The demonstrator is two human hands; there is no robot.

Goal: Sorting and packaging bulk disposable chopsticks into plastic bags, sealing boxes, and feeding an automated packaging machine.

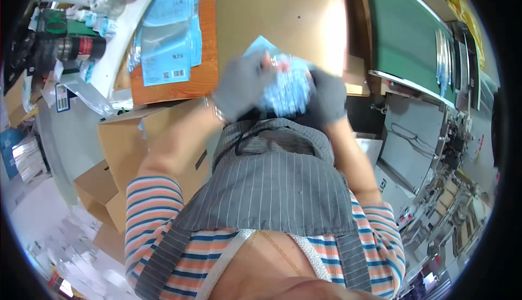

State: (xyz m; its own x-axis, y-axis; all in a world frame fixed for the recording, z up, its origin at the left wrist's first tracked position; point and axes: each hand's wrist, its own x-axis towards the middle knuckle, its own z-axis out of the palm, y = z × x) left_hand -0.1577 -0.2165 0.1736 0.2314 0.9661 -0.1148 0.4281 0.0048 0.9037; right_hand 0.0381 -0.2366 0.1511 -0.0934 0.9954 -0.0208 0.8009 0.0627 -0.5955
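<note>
A stack of crinkled light-blue plastic packets (288, 92) is between my two gloved hands, just in front of my apron. My left hand (239, 87), in a grey glove with bare fingertips, closes on the stack's left side near its top. Gripping the opposite side is my right hand (328, 98), also gloved in grey, with its fingers partly hidden behind the packets. Motion blurs the packets and both hands, so fine detail is lost. One pale blue corner pokes up above the stack.
Flat blue printed bags (166, 55) lie piled on an orange-brown wooden board (163, 92) to the left. A cardboard sheet (272, 6) covers the work surface ahead. Open cardboard boxes (125, 142) stand below left. At right is a green-topped surface (402, 33).
</note>
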